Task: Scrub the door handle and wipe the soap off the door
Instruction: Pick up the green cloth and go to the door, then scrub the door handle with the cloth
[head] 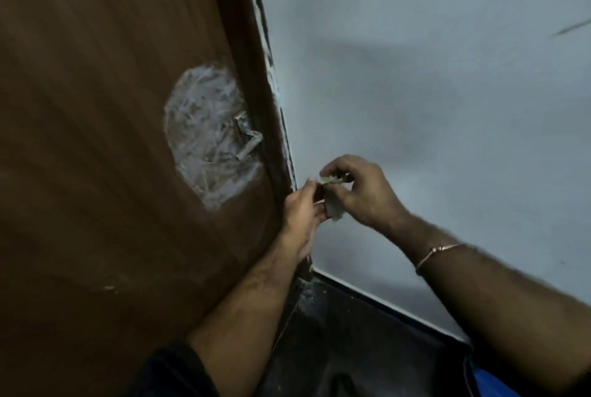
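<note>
Soap lather, white and smeared, coats the brown wooden door (112, 108) around the small metal door handle (248, 140). Below-right of the handle, left hand (302, 214) and right hand (361, 192) pinch a small, soft grey-green scrubbing pad (332, 196); it likely compresses easily, so grip its edges firmly.

A pale blue-grey painted wall (431, 77) is seen at right, dimly lit and crossed by soft shadows. It is met below by a dark floor (345, 348).

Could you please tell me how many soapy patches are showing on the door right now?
1. A single white soapy patch sits on the brown door, spread around the door handle near the door's right edge. Door areas outside the view can't be checked.
</note>
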`<state>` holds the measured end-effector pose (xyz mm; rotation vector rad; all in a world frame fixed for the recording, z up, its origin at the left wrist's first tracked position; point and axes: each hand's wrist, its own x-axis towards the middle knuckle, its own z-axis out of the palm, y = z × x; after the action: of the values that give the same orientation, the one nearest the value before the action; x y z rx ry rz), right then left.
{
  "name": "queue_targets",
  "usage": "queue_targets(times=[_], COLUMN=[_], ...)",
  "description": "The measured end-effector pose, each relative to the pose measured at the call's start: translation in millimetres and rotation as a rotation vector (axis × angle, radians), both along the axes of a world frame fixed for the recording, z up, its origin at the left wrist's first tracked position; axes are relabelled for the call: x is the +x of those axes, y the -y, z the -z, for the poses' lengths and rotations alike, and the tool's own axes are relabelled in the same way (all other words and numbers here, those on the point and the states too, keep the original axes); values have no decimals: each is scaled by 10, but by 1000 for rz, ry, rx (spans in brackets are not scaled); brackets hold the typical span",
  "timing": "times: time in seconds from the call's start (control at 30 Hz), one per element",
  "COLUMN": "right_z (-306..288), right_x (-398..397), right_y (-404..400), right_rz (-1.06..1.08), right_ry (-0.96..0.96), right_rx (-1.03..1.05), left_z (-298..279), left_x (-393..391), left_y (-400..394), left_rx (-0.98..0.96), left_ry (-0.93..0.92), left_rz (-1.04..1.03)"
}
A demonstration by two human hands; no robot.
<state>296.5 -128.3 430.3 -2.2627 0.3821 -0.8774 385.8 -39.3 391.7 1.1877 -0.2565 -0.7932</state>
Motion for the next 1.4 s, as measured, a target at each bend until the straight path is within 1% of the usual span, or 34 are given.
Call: queue_targets(times=[0.07,0.1,0.2,0.33,0.43,0.53,0.57,0.6,0.67,0.73,0.8,0.87,0.93,1.03,1.2,1.27,1.4], right_z=[30,40,87,138,168,241,263,284,291,263,251,249,255,310,364,387,462], right_x=[73,118,240,506,571,724,763,815,947,1087,1247,1424,1584,1827,2157,2257,2344], right_y=[-106,-151,-271,-351,-311,-303,-310,-323,-342,-327,-260,-161,-91,0,223,278,275], right_rz=[-62,-81,-99,-74,-35,-49,-55,-44,19,58,-42,-167,-260,-340,-316,-299,-294], right_ry=[26,43,93,143,147,76,75,105,202,202,127,68,10,-46,-144,-149,-158], right_rx=[-208,-273,-375,-403,-408,-374,-311,-201,155,570,917,1136,1236,1349,1396,1424,1452], left_z=[-123,-166,-266,-340,-368,-345,-325,-304,-271,-229,-207,-204,-201,-190,-131,-75,55], left_x=[89,141,264,585,678,830,883,938,1031,1125,1225,1332,1424,1526,1648,1696,1752], left_y=[-89,-132,-242,-363,-388,-388,-380,-378,-370,-376,-386,-370,-324,-238,-44,29,96], left_rx=[-74,-98,-111,-80,-36,-15,-7,4,32,62,88,117,150,191,228,262,297], left_ry=[-66,-73,-35,30,65,86,103,123,162,192,215,235,253,239,240,243,184], left_rz=[-30,-41,-80,-140,-132,-164,-183,-198,-214,-214,-192,-168,-164,-207,-329,-391,-528])
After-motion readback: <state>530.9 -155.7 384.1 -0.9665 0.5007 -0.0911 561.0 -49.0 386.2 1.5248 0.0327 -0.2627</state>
